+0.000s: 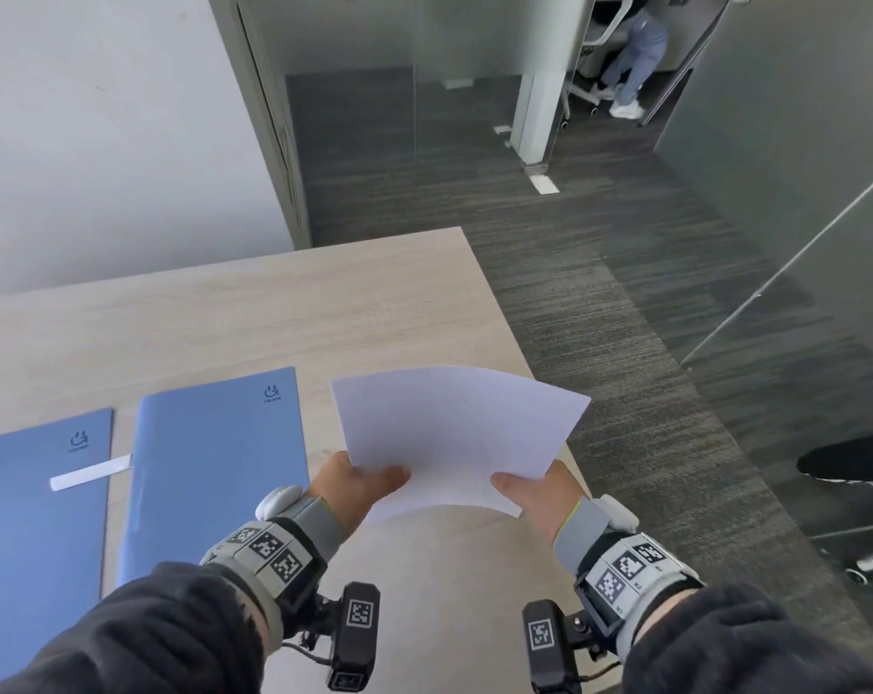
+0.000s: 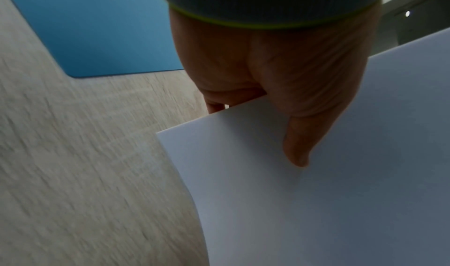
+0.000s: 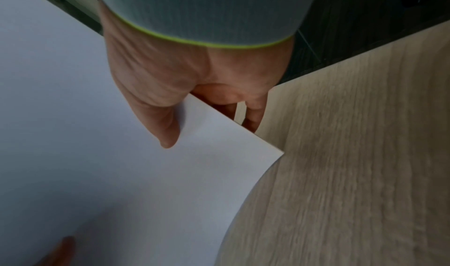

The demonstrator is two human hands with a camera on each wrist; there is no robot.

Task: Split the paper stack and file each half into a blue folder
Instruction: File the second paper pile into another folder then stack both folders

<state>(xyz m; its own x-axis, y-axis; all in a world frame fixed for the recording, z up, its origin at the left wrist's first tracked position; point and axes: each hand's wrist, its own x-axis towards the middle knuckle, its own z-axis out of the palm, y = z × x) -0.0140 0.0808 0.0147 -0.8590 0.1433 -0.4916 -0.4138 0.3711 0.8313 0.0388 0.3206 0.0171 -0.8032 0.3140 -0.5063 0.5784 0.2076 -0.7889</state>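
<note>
**A:** Start at the hands. What are they doing?

**B:** Both grip the paper stack (image 1: 454,433). The left hand (image 1: 356,485) pinches its near left corner, thumb on top and fingers beneath. The right hand (image 1: 537,493) does the same at the near right corner. The stack is lifted clear of the table (image 1: 274,303) and bows upward between the two grips.

**A:** Where does it sit relative to them?

**B:** It fans away from both hands, its far edge beyond the fingertips, its near edge arching between the thumbs.

**A:** And the folders?

**B:** Two blue folders lie closed and flat to the left of the left hand. The nearer folder (image 1: 219,473) is just beside that hand; the farther folder (image 1: 38,523) lies beyond it, with a pale strip (image 1: 91,473) reaching across the gap between them.

**A:** Do the wrist cameras add anything?

**B:** The left wrist view shows the thumb (image 2: 299,139) pressed flat on the top sheet and curled fingers (image 2: 215,104) peeking out under the stack's edge, which the head view hides. A corner of a blue folder appears behind the hand. The right wrist view shows fingers (image 3: 253,114) tucked under the corner, and the stack's edge thickness. Only the head view shows both folders and a seated person (image 1: 634,57) far off.
</note>
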